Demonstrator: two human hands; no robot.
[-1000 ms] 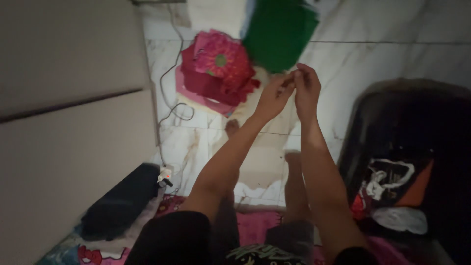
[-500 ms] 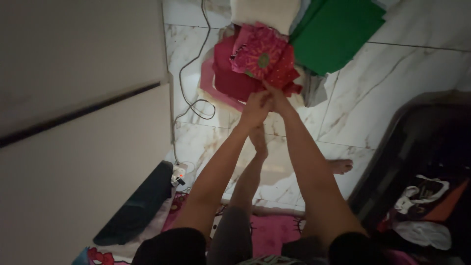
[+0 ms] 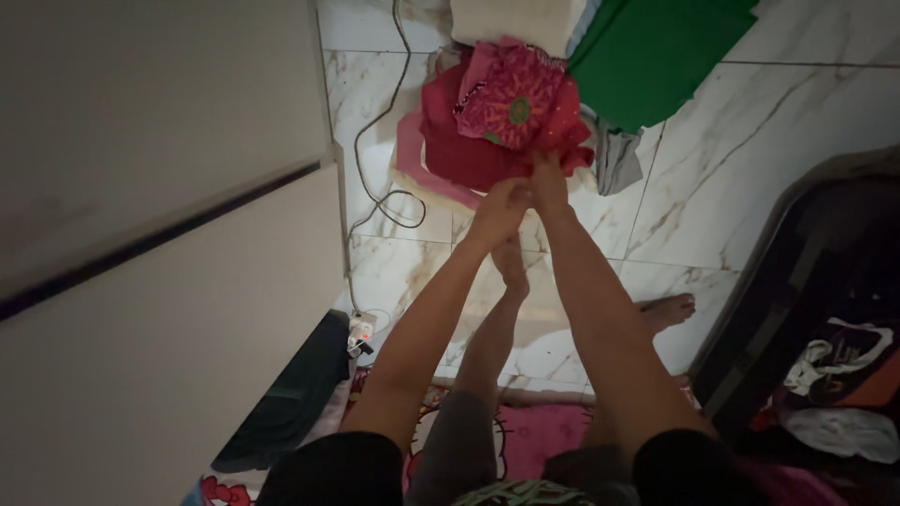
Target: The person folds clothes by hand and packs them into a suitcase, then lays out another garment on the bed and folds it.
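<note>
Together, the left hand and right hand pinch the red patterned cloth's near edge above bare marble floor.

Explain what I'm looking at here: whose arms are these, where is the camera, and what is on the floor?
The camera sits on a person's head, looking down past their legs. The left hand and right hand reach forward together and pinch the near edge of a red patterned cloth. It lies on a pile of red fabric on the marble floor, beside a green cloth and a cable. A power strip lies nearer.
</note>
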